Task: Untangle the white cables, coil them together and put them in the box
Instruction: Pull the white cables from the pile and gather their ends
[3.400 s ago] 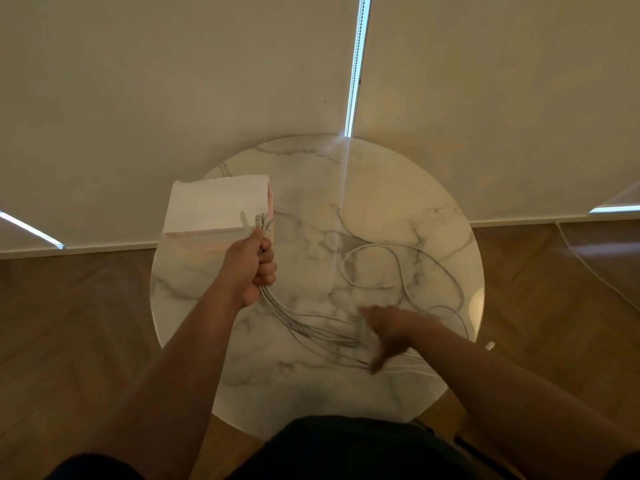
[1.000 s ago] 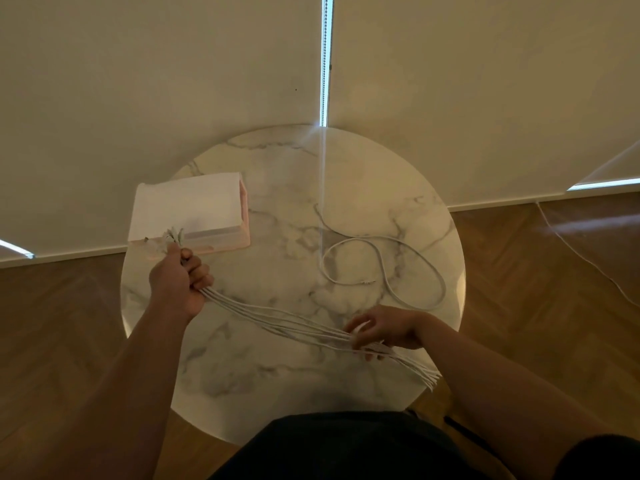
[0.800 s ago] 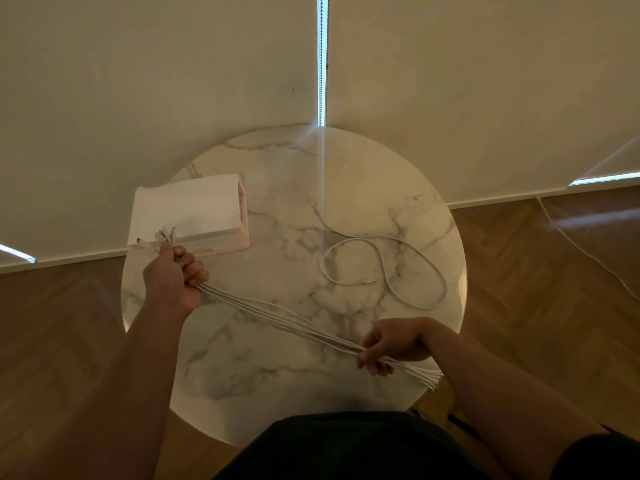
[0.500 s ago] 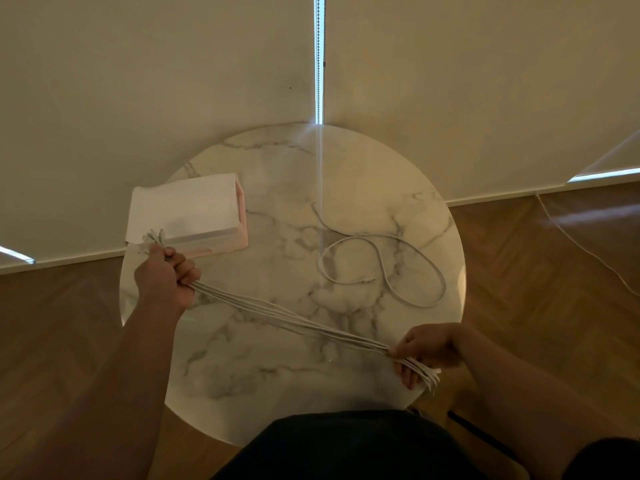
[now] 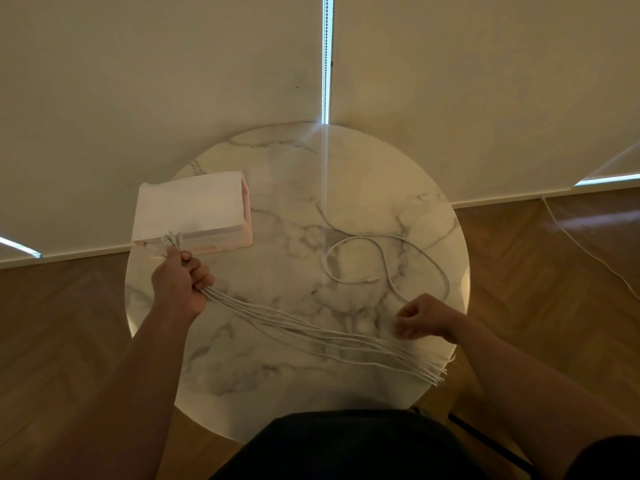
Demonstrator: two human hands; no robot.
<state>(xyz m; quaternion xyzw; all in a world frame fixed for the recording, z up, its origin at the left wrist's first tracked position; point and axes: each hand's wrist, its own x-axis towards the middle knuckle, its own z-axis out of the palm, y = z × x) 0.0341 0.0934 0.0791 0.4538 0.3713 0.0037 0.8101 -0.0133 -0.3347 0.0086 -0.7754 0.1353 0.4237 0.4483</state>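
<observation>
Cable bundle [image 5: 311,332] lies stretched across marble table [image 5: 311,168]; loose cable [image 5: 367,280] looped apart, far right.
Left hand [image 5: 180,282] grips the bundle just below its connector ends, beside the box [image 5: 194,209]; strands fan out to the near right edge. Right hand [image 5: 422,322] is above the bundle, fingers curled; cannot tell whether it holds the loose cable.

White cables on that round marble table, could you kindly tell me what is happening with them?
A person's left hand grips one end of a bundle of white cables stretched across the round marble table, beside the pink box. The right hand, fingers curled, sits by a loose white cable; whether it holds it is unclear. Nothing is coiled yet.
</observation>
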